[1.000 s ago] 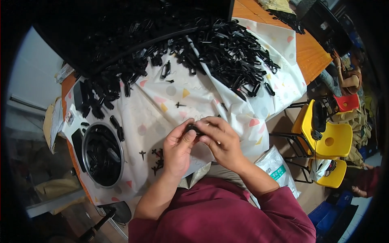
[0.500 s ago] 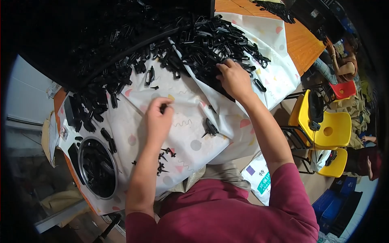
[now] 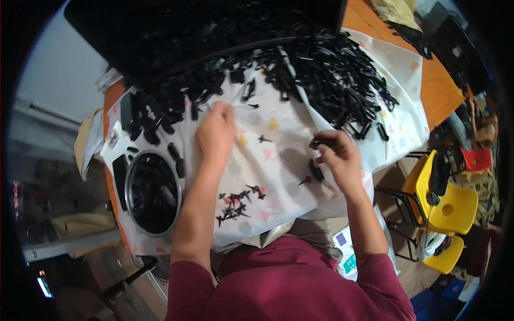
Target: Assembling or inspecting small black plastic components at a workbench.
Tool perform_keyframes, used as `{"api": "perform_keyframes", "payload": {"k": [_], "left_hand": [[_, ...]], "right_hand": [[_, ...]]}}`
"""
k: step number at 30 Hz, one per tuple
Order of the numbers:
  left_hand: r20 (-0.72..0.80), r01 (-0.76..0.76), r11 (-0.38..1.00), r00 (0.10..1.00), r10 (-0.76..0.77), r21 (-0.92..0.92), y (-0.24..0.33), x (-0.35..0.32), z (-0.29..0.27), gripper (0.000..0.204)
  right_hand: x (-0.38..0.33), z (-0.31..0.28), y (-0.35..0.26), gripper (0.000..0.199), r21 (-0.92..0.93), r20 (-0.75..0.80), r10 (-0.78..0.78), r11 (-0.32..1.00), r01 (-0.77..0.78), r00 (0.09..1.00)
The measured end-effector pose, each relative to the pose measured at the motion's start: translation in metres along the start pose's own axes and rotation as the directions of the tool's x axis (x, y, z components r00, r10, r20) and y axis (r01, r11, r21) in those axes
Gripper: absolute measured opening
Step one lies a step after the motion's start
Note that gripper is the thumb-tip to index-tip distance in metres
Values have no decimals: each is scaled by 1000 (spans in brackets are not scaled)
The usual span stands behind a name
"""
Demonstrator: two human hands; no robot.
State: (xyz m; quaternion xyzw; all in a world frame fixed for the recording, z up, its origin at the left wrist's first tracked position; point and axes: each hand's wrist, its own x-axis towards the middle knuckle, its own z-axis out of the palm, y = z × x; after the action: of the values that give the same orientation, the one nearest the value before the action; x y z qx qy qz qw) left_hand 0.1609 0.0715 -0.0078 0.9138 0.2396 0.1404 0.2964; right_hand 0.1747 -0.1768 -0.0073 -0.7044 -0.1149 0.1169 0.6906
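**Open cloth between the hands, clutter beyond**

Between the left hand [image 3: 216, 132] and right hand [image 3: 336, 155] the cloth [image 3: 278, 160] lies open. Beyond the fingertips, a heap of black parts [image 3: 332, 75] blocks passage. A small screw cluster [image 3: 235, 203] lies behind the left wrist.

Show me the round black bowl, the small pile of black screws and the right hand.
round black bowl [image 3: 152, 193], head view, on its inside.
small pile of black screws [image 3: 235, 203], head view, on the cluster's middle.
right hand [image 3: 338, 155], head view, on its back.
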Motion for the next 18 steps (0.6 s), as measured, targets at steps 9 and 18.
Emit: {"api": "perform_keyframes", "payload": {"k": [9, 18], "left_hand": [[-216, 255, 887, 959, -181, 385, -78, 103, -95, 23], [18, 491, 798, 848, -530, 350, -135, 160, -90, 42]], "right_hand": [[57, 53, -23, 31, -758, 355, 95, 612, 226, 930], [225, 136, 30, 77, -891, 210, -352, 316, 327, 912]]}}
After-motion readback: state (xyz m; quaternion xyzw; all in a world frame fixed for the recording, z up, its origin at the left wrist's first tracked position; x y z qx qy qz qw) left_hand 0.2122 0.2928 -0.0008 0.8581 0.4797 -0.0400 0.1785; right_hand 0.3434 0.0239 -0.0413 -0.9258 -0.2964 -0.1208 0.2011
